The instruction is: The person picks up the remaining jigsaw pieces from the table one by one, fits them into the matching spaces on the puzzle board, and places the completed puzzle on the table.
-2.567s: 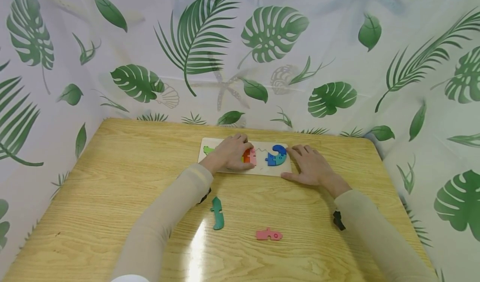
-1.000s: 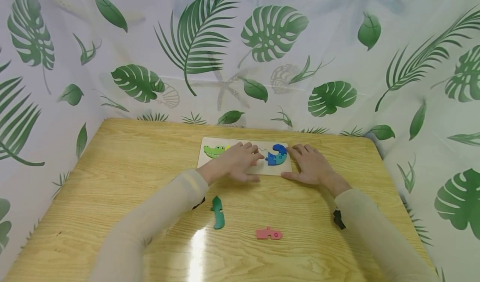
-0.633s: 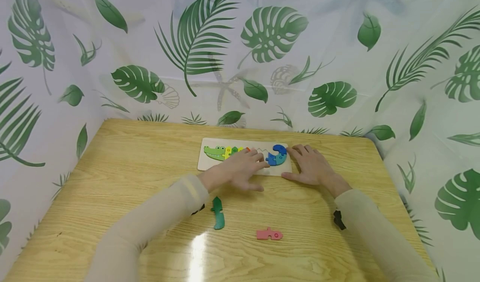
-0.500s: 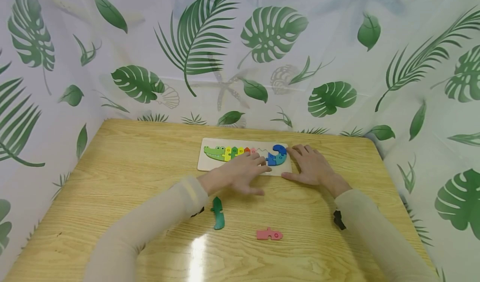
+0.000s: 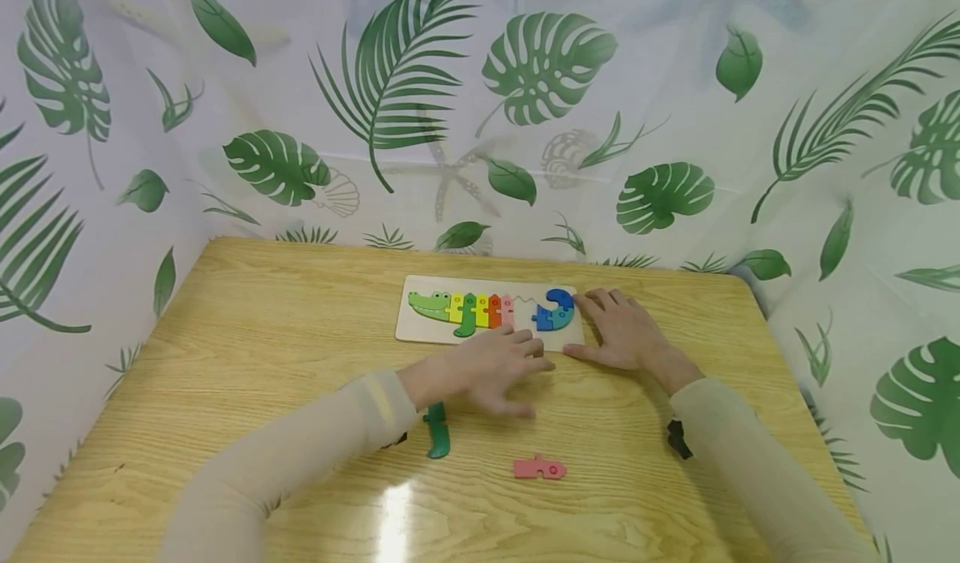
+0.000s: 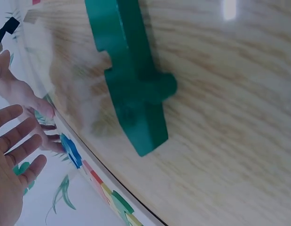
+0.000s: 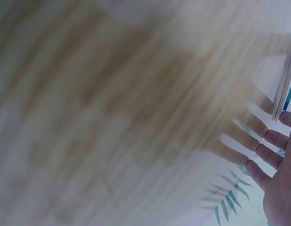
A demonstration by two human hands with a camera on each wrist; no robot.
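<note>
At the back of the table lies a pale wooden puzzle board (image 5: 415,329) with a crocodile picture. Its green head (image 5: 429,306), several coloured body pieces and the blue tail pieces (image 5: 557,316) are set in it; a bare gap shows before the tail. My left hand (image 5: 497,369), fingers spread and holding nothing, hovers over the table at the board's front edge. My right hand (image 5: 622,333) rests with extended fingers against the board's right end. A loose green puzzle piece (image 6: 136,80) lies beneath my left wrist, partly covered in the head view. A loose pink puzzle piece (image 5: 539,467) lies nearer me.
The wooden table (image 5: 285,313) reaches back to a white curtain (image 5: 300,88) printed with green leaves, which also stands along the left and right sides. Light reflects off the table's front part. A dark wrist device (image 5: 678,439) sits below the right cuff.
My left hand has let go of the pink body piece set in the board and moved toward me, uncovering the crocodile's head and body. The right hand has stayed at the board's end.
</note>
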